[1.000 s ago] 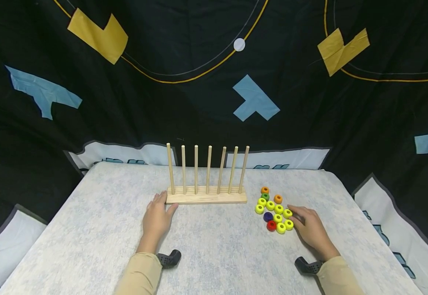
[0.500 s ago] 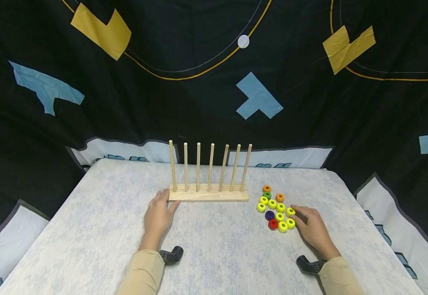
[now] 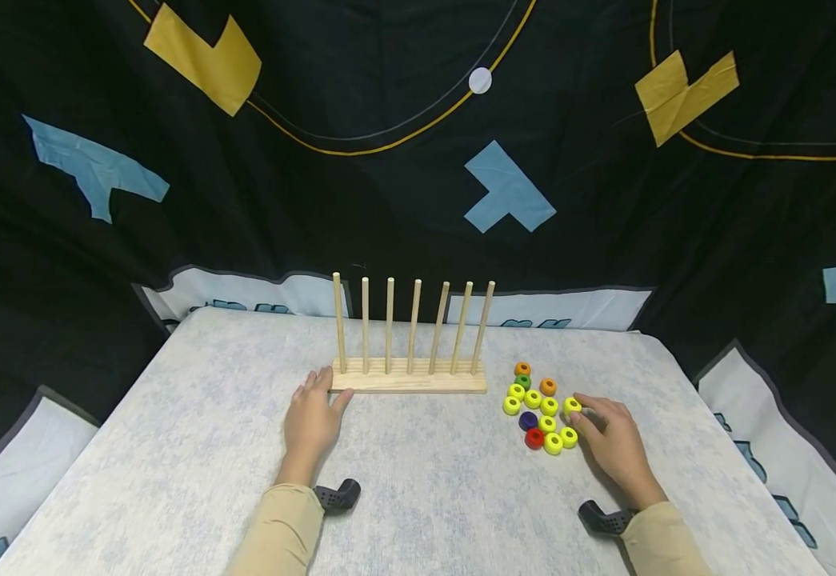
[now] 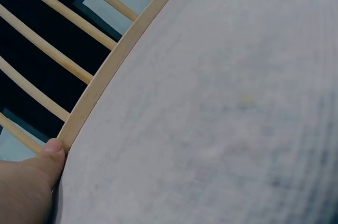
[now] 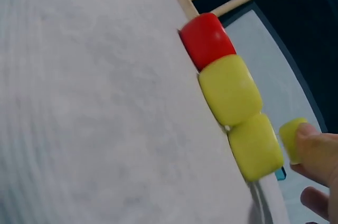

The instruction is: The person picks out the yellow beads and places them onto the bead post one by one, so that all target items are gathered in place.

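At the back middle of the table stands a wooden peg rack (image 3: pixel 410 382), its upright pegs bare. My left hand (image 3: pixel 311 420) holds the left end of its base, with the thumb (image 4: pixel 53 150) at the front corner in the left wrist view. My right hand (image 3: pixel 614 440) pinches a yellow bead (image 3: pixel 572 406) between thumb and index finger. In the right wrist view that bead (image 5: pixel 290 138) is raised off the table. Beside the hand lie loose beads: several yellow ones (image 3: pixel 553 443), a red (image 3: pixel 534 438), a dark blue (image 3: pixel 528 421), a green (image 3: pixel 523 382) and two orange (image 3: pixel 548 386).
The pale table (image 3: pixel 418 496) extends in front of the rack and between both hands. Behind it hangs a black cloth (image 3: pixel 360 216) with yellow and blue patches. A black wrist device (image 3: pixel 338 496) is on the left arm, another (image 3: pixel 605 518) on the right.
My right hand has shifted the yellow bead slightly up and away from the other beads. My left hand stays at the rack's end. The whole head view has shifted a little.
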The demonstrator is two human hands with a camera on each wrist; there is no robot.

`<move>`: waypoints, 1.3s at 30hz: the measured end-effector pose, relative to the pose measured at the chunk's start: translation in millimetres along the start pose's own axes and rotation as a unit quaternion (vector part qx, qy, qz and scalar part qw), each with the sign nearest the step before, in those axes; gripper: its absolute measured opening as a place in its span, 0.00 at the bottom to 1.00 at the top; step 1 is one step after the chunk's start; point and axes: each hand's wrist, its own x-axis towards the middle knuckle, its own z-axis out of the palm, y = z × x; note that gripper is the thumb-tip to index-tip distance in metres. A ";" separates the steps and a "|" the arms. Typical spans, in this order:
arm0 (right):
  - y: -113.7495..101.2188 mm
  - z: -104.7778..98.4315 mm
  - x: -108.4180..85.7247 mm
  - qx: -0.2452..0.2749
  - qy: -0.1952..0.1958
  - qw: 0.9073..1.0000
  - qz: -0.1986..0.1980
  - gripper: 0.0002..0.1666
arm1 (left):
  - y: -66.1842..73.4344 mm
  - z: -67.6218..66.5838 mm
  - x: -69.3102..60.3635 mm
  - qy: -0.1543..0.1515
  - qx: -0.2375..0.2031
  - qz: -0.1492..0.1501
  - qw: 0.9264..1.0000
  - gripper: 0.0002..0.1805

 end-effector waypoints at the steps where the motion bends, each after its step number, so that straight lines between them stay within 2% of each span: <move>1: -3.2 -0.7 0.0 0.004 0.004 1.000 -0.005 0.26 | -0.3 -0.1 0.2 0.001 0.002 0.002 1.000 0.37; 5: -19.6 -2.4 0.5 0.020 0.020 0.999 -0.032 0.25 | -0.2 -1.4 1.1 0.007 0.005 0.005 1.000 0.36; 16: -66.2 5.1 9.3 0.074 0.020 0.994 -0.076 0.24 | 0.4 -1.7 1.3 0.001 0.009 0.005 1.000 0.36; 21: -88.3 13.7 15.5 0.076 0.016 0.992 -0.104 0.23 | 0.8 -1.9 -0.3 0.007 0.007 0.008 1.000 0.36; 28: -121.1 30.3 24.2 0.100 0.016 0.982 -0.159 0.21 | 0.7 -1.1 -1.8 0.002 0.007 0.005 1.000 0.36; 35: -158.2 47.6 28.4 0.119 -0.015 0.980 -0.161 0.21 | -0.1 0.2 -2.3 0.003 0.009 0.008 1.000 0.35; 39: -178.1 58.1 29.9 0.136 -0.025 0.974 -0.180 0.20 | -0.8 0.2 -2.5 0.006 0.010 0.008 1.000 0.35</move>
